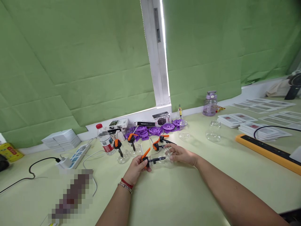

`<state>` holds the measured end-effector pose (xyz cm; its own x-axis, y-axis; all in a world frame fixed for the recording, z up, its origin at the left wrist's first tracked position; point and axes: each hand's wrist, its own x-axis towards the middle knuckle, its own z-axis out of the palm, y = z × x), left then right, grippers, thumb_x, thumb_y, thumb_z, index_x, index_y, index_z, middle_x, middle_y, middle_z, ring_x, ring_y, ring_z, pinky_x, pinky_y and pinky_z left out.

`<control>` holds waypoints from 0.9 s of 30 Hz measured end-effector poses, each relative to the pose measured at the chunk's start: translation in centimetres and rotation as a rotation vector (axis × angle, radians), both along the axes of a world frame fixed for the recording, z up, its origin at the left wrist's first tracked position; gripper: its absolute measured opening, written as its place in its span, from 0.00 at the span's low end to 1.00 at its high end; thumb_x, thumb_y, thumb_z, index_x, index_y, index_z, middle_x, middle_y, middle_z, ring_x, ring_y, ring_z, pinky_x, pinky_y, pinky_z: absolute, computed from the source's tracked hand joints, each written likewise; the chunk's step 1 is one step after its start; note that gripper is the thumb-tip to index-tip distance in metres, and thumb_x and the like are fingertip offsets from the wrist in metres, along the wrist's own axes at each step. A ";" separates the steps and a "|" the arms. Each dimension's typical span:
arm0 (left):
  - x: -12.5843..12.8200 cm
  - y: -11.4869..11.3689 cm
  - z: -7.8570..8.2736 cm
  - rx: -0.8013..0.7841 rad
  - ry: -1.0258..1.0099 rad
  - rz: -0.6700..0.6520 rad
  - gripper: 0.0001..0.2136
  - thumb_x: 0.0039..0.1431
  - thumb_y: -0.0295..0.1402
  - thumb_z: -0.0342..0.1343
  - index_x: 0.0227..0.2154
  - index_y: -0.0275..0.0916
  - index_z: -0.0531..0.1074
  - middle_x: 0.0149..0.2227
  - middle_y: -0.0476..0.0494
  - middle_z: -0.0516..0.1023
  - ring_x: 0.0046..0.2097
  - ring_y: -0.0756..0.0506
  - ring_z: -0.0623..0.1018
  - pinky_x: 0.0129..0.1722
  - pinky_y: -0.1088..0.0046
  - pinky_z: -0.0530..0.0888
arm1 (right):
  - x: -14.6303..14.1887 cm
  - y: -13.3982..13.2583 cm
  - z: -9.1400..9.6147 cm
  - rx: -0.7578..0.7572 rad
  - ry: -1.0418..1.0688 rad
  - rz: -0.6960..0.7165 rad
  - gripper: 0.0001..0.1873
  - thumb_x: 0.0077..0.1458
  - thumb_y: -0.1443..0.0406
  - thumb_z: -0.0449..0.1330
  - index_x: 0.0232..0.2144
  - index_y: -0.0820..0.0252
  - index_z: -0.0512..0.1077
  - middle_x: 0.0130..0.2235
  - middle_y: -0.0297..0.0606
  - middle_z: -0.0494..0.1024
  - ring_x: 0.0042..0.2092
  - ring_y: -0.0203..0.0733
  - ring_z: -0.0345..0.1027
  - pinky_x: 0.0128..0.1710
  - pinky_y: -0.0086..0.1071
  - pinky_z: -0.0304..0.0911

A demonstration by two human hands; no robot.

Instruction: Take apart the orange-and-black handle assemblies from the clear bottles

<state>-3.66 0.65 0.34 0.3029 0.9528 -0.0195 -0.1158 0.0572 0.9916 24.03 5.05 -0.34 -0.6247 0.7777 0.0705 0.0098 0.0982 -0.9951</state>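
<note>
My left hand (pixel 136 168) is closed around an orange and black clamp (pixel 146 158) that sits at the mouth of a clear plastic bottle (pixel 162 159). The bottle lies on its side on the pale table (pixel 178 194). Its other end is gripped by my right hand (pixel 182 154), fingers curled over it. Red and silver bracelets circle my left wrist. Just beyond my hands stand three more orange and black clamps (pixel 117 145) (pixel 132 138) (pixel 157 145), some on clear bottle parts.
Purple round discs (pixel 155 130) lie by the window sill with small boxes (pixel 162 118). A water bottle (pixel 104 141), power strip (pixel 78 153) and cables sit left. A purple jug (pixel 210 104), clear jars (pixel 213 130), stacked cards (pixel 235 120) and an orange bar (pixel 268 150) are right.
</note>
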 end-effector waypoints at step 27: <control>0.0 0.2 -0.3 -0.009 -0.019 0.025 0.16 0.48 0.40 0.63 0.35 0.34 0.71 0.29 0.46 0.74 0.28 0.48 0.76 0.35 0.66 0.72 | -0.1 0.0 -0.2 0.122 -0.085 -0.078 0.40 0.47 0.51 0.63 0.60 0.52 0.57 0.45 0.40 0.70 0.37 0.38 0.64 0.35 0.33 0.63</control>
<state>-3.65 0.81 0.08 0.2797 0.9598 -0.0223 -0.1360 0.0626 0.9887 23.91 5.05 -0.55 -0.5706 0.8128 0.1169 0.1058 0.2139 -0.9711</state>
